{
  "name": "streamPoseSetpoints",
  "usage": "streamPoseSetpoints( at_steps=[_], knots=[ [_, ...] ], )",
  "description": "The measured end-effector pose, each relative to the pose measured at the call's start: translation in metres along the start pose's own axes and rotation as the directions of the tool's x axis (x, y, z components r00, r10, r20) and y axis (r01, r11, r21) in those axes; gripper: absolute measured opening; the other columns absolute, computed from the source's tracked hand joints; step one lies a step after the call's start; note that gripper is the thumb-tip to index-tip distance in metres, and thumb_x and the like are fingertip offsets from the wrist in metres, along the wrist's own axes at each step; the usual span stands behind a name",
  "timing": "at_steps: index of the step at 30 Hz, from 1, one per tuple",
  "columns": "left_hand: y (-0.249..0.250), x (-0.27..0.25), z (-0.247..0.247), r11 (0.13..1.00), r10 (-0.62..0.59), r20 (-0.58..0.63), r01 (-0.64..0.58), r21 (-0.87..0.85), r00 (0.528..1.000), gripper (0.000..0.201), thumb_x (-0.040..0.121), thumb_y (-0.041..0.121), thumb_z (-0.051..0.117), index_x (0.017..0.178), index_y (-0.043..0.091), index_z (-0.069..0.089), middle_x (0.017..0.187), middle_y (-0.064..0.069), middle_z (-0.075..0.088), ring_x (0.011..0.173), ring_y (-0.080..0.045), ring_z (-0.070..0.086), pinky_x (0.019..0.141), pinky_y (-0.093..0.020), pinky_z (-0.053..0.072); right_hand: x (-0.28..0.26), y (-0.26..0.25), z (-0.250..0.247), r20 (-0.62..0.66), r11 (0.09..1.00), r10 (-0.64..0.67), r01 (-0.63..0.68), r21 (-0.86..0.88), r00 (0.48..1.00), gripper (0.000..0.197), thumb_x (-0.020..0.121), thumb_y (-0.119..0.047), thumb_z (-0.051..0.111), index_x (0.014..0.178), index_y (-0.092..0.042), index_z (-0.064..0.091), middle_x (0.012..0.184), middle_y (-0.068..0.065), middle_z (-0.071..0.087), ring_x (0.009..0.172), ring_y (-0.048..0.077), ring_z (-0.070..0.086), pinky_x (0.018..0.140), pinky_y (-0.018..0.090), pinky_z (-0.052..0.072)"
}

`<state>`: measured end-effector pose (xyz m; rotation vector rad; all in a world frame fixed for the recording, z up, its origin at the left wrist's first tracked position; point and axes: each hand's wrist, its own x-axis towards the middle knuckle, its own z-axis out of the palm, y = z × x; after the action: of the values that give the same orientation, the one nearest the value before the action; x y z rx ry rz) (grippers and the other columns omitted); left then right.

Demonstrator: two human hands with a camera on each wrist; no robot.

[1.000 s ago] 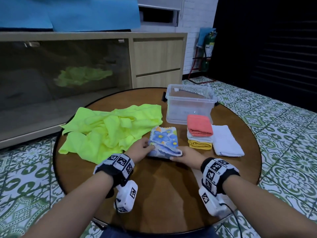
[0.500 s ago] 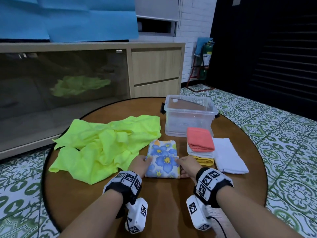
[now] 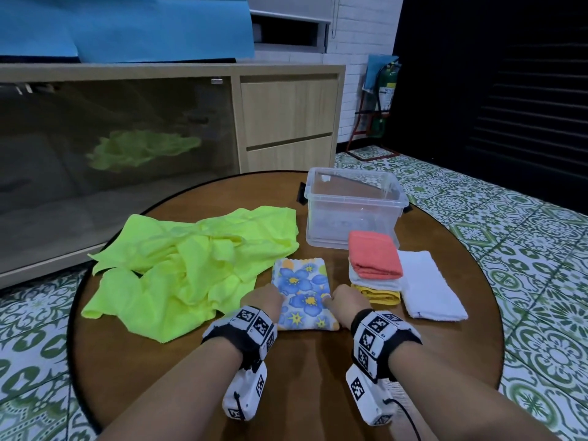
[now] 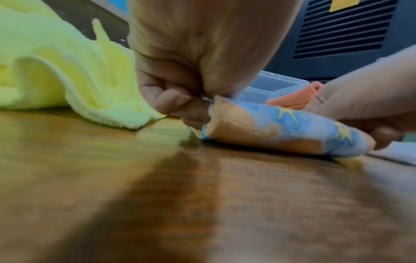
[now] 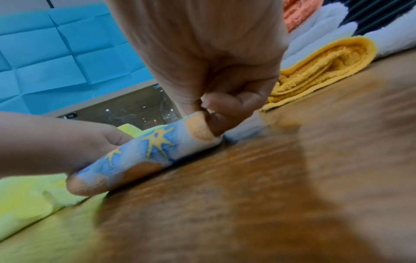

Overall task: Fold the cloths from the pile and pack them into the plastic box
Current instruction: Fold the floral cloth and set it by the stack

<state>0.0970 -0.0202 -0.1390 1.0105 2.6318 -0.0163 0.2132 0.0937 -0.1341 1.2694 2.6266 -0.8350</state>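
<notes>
A folded blue-flowered cloth (image 3: 301, 291) lies flat on the round wooden table (image 3: 318, 377). My left hand (image 3: 265, 299) pinches its left edge (image 4: 211, 106), with curled fingers (image 4: 171, 99). My right hand (image 3: 345, 297) pinches the cloth's right edge (image 5: 198, 128) with thumb and fingers (image 5: 227, 106). Behind the cloth stands the clear plastic box (image 3: 353, 206), with nothing inside. A stack of folded cloths, coral (image 3: 374, 254) on white on yellow (image 3: 380, 296), sits in front of the box. A folded white towel (image 3: 429, 286) lies to its right.
A crumpled neon-yellow cloth pile (image 3: 187, 268) covers the table's left half, touching the flowered cloth's left side. A wooden cabinet with a glass door (image 3: 127, 154) stands behind the table. Patterned tile floor (image 3: 525, 249) surrounds it.
The flowered cloth has been folded over and squared up. Both hands slid from its near edge to its two sides and now pinch it there.
</notes>
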Motion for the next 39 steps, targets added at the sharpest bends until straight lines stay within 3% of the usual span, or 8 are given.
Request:
streamPoseSetpoints(
  at_steps=[5,9,15,19,22,27,34,39],
  knots=[
    [0.01,-0.011,-0.001,0.987,0.007,-0.093,0.008,0.159,0.996,0.045,0.097,0.01,0.037,0.14,0.006,0.024,0.13,-0.009,0.051,0.115,-0.025,0.055,0.084,-0.033,0.044,-0.001,-0.003,0.0,-0.038,0.999,-0.001,0.0,-0.048,0.999,0.036,0.095,-0.026,0.045,0.063,-0.013,0.035,0.062,0.001,0.038,0.055,0.016,0.04,0.046,0.027,0.025],
    [0.01,-0.025,-0.013,0.931,0.332,-0.357,-0.244,0.27,0.873,0.044,0.074,0.009,0.069,0.115,0.014,0.053,0.11,-0.008,0.053,0.094,-0.026,0.058,0.07,-0.034,0.046,-0.002,-0.006,0.001,-0.052,0.999,-0.029,0.028,-0.024,0.998,0.02,0.095,-0.022,0.045,0.106,-0.006,0.044,0.086,0.005,0.055,0.089,0.027,0.056,0.065,0.028,0.037],
    [-0.008,-0.034,-0.002,0.835,0.532,-0.049,-0.514,0.195,0.845,0.047,0.086,0.033,0.054,0.13,0.023,0.042,0.127,-0.002,0.043,0.116,-0.022,0.047,0.092,-0.035,0.041,-0.003,-0.007,0.001,-0.053,0.98,-0.125,0.115,-0.163,0.991,0.016,0.094,-0.014,0.04,0.109,-0.009,0.042,0.11,0.014,0.06,0.105,0.031,0.058,0.07,0.029,0.037],
    [-0.011,-0.035,-0.001,0.851,0.506,-0.056,-0.487,0.199,0.861,0.052,0.083,0.009,0.05,0.133,0.021,0.04,0.128,-0.005,0.043,0.112,-0.027,0.05,0.088,-0.039,0.045,-0.02,-0.004,-0.007,-0.162,0.848,-0.45,0.363,-0.386,0.878,0.043,0.095,-0.043,0.038,0.124,-0.013,0.048,0.124,0.006,0.051,0.113,0.025,0.05,0.086,0.034,0.039],
    [-0.01,-0.029,-0.005,0.901,0.431,-0.128,-0.433,0.009,0.893,0.04,0.087,0.014,0.047,0.127,0.016,0.047,0.126,-0.007,0.051,0.113,-0.027,0.052,0.09,-0.034,0.042,-0.032,0.007,-0.013,0.04,0.731,-0.566,0.524,-0.438,0.823,0.076,0.077,-0.073,0.034,0.132,-0.021,0.044,0.13,-0.001,0.048,0.119,0.019,0.043,0.095,0.033,0.032],
    [-0.016,-0.022,-0.019,0.916,0.294,-0.112,-0.313,-0.25,0.949,0.036,0.09,0.022,0.05,0.124,0.012,0.052,0.122,-0.011,0.058,0.111,-0.026,0.054,0.079,-0.025,0.039,-0.029,0.024,-0.01,-0.006,0.819,-0.531,0.511,-0.263,0.848,0.049,0.087,-0.027,0.062,0.132,-0.015,0.048,0.131,0.003,0.053,0.119,0.022,0.047,0.096,0.029,0.036],
    [-0.027,-0.018,-0.018,0.744,0.1,-0.162,-0.182,-0.643,0.982,0.037,0.095,0.031,0.051,0.125,0.009,0.047,0.116,-0.012,0.06,0.106,-0.026,0.057,0.086,-0.032,0.044,-0.02,0.016,-0.01,-0.192,0.8,-0.31,0.365,0.477,0.931,0.017,0.079,-0.035,0.064,0.08,-0.019,0.057,0.084,0.004,0.06,0.084,0.026,0.059,0.075,0.04,0.045],
    [-0.015,-0.011,-0.004,0.637,-0.014,-0.2,-0.145,-0.757,0.98,0.04,0.097,0.025,0.047,0.13,0.007,0.033,0.084,-0.007,0.052,0.084,-0.023,0.052,0.068,-0.027,0.035,-0.011,0.003,-0.003,-0.228,0.837,-0.22,0.303,0.456,0.949,0.025,0.094,-0.02,0.05,0.069,-0.021,0.044,0.072,-0.001,0.049,0.076,0.019,0.05,0.07,0.032,0.039]
  ],
)
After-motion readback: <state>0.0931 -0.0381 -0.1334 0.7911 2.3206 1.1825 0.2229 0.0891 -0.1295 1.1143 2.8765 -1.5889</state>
